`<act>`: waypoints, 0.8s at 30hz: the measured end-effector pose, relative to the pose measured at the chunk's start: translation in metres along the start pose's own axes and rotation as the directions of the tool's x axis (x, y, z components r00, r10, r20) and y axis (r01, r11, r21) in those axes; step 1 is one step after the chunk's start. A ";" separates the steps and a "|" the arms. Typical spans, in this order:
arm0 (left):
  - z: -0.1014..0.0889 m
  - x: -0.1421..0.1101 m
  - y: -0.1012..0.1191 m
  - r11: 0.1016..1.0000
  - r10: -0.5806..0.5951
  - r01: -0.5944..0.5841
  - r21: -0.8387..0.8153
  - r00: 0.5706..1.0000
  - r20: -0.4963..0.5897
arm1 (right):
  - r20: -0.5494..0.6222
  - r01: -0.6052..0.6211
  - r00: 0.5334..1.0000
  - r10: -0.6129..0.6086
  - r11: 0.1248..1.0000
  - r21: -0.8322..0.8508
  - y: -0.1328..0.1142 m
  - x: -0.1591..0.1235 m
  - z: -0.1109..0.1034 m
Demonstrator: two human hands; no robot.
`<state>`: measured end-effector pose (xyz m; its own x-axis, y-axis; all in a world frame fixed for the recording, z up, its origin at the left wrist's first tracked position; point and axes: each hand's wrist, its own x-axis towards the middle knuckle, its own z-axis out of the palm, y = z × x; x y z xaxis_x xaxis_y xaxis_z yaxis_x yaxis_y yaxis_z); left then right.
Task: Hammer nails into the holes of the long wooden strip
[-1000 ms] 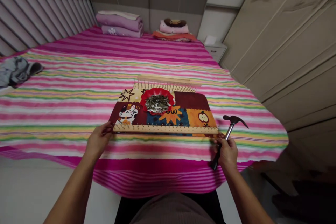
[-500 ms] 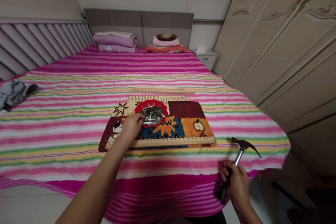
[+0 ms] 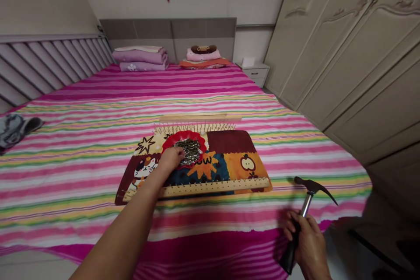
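Observation:
My left hand (image 3: 173, 159) reaches into a red scalloped bowl (image 3: 167, 142) of loose nails (image 3: 192, 151). Its fingers are drawn together at the nails; whatever is between them is hidden. In my right hand (image 3: 306, 236) is a claw hammer (image 3: 307, 203), gripped by its black handle, head up, over the bed's near edge. A wooden strip (image 3: 210, 187) with a row of nails along it lies on the near side of a patterned mat (image 3: 229, 142), partly behind my left forearm. Beyond the bowl lies another wooden strip (image 3: 193, 128) with many nails standing up.
Plain wooden strips (image 3: 197, 117) lie behind the nailed one. The mat rests on a striped bedsheet (image 3: 82, 140). Folded bedding (image 3: 141, 57) is stacked by the headboard, and grey clothing (image 3: 16, 129) lies at the left. A wardrobe (image 3: 344, 65) stands along the right.
My left hand has moved further into the bowl, over the nails. The hammer in my right hand sits slightly lower and further right in view; the whole view has shifted a little.

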<state>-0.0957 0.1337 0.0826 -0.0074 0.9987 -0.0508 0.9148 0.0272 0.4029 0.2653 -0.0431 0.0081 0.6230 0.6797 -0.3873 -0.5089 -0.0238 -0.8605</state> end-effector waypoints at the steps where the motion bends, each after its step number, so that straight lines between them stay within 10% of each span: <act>1: -0.002 0.000 -0.002 0.999 -0.015 0.015 -0.034 1.000 -0.003 | 0.009 0.006 1.000 -0.006 1.000 -0.004 -0.001 -0.001 0.000; 4: -0.009 -0.003 -0.008 0.950 -0.078 0.067 -0.305 0.997 -0.023 | 0.035 0.030 0.999 -0.029 1.000 -0.006 -0.002 -0.003 0.000; 8: -0.026 -0.022 -0.010 0.668 -0.160 0.081 -0.740 0.987 -0.036 | 0.053 0.032 0.998 -0.031 0.999 -0.014 -0.002 -0.009 0.003; 15: -0.054 -0.106 -0.028 0.524 -0.326 0.019 -0.852 0.928 -0.180 | 0.110 0.054 0.993 -0.047 0.997 -0.059 -0.013 -0.039 0.017; 24: 0.001 -0.177 -0.063 0.502 -0.546 0.060 -0.863 0.796 -0.263 | 0.305 0.109 0.950 -0.064 0.985 -0.133 -0.019 -0.077 0.050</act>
<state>-0.1516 -0.0451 0.0653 -0.6110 0.7914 -0.0203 0.1106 0.1107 0.9877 0.1970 -0.0580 0.0711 0.4435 0.8708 -0.2120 -0.3544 -0.0468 -0.9339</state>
